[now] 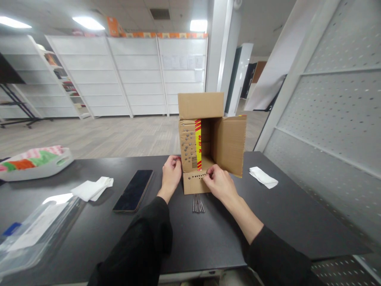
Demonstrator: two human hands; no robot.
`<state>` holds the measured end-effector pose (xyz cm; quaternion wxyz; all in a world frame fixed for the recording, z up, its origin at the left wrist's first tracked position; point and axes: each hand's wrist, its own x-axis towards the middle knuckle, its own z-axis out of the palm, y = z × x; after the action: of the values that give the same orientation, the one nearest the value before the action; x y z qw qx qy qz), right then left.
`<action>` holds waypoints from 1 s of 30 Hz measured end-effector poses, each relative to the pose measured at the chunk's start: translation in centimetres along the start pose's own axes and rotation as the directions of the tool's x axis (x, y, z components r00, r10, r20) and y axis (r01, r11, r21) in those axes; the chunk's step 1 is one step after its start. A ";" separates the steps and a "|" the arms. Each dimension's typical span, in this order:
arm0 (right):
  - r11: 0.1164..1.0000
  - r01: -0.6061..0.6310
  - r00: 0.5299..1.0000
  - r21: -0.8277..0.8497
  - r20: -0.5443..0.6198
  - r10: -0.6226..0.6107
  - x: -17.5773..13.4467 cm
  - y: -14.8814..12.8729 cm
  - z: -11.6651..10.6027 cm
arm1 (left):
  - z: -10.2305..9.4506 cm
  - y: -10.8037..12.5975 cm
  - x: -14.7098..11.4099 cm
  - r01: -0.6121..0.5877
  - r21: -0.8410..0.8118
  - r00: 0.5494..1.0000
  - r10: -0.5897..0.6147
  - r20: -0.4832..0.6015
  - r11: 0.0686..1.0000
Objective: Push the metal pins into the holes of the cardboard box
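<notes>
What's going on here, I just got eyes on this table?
A person is busy at an open cardboard box on the dark table. The right hand is at its lower flap, by a row of dark dots; any item in the fingers is hidden. The left hand is curled beside the box's left side, its contents unclear. A bunch of thin metal pins lies in front of the flap, and a phone lies to the left.

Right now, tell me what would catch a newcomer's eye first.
The open cardboard box on the black table, with yellow-and-red tape down its front. Next, the right hand at its hole-dotted lower flap, and a row of thin metal rods just in front.
</notes>
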<state>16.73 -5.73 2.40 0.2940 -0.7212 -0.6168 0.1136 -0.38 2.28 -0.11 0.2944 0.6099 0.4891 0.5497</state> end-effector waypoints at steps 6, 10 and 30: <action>1.000 0.006 1.000 -0.003 -0.009 -0.006 0.0 0.1 -0.1 | 0.0 -0.2 0.1 0.000 0.004 1.000 0.000 -0.004 1.000; 1.000 0.009 1.000 0.020 -0.020 -0.008 0.2 0.2 0.0 | 0.0 -0.2 0.2 0.003 0.007 1.000 -0.003 -0.005 1.000; 0.960 0.173 0.983 0.219 -0.099 -0.154 -0.1 0.3 0.1 | 0.0 -0.6 0.2 -0.007 0.005 1.000 0.007 -0.014 1.000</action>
<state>16.94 -5.84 2.10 0.4074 -0.6335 -0.6450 0.1291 -0.51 2.69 -0.56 0.2875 0.6087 0.4903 0.5536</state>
